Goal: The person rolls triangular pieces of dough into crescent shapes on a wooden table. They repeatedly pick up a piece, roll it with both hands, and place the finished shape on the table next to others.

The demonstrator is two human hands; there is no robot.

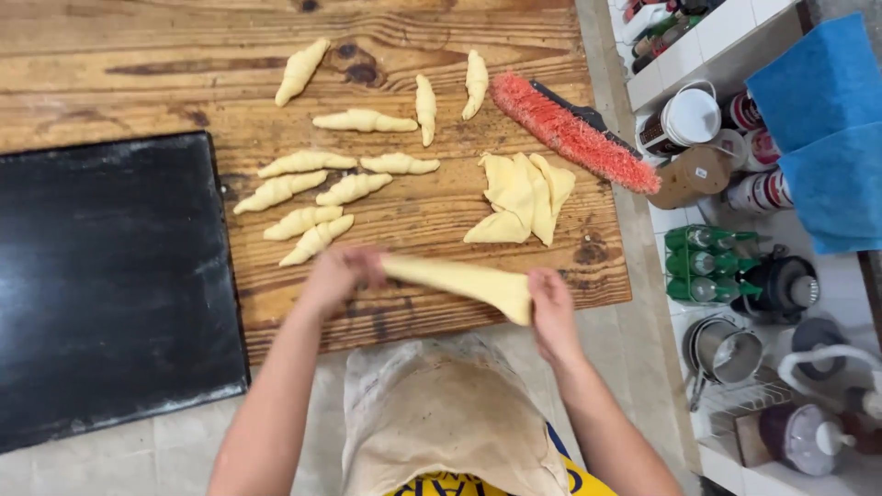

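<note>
Clearly soft and light, the dough triangle (464, 280) hangs stretched above the tabletop (413, 211), left hand (338, 276) pinching its narrow tip, right hand (551, 308) clasping its wide end, likely tearing unless held gently at both ends.

A bakery-style kitchen. Wooden worktable (432, 230) carries rows of rolled croissant-shaped dough pieces (312, 197) and a stack of cut dough triangles (519, 197). Dark baking tray (110, 285) alongside. Red-bristled bench brush (574, 133); shelf of tins and bottles (726, 174) to the side.
</note>
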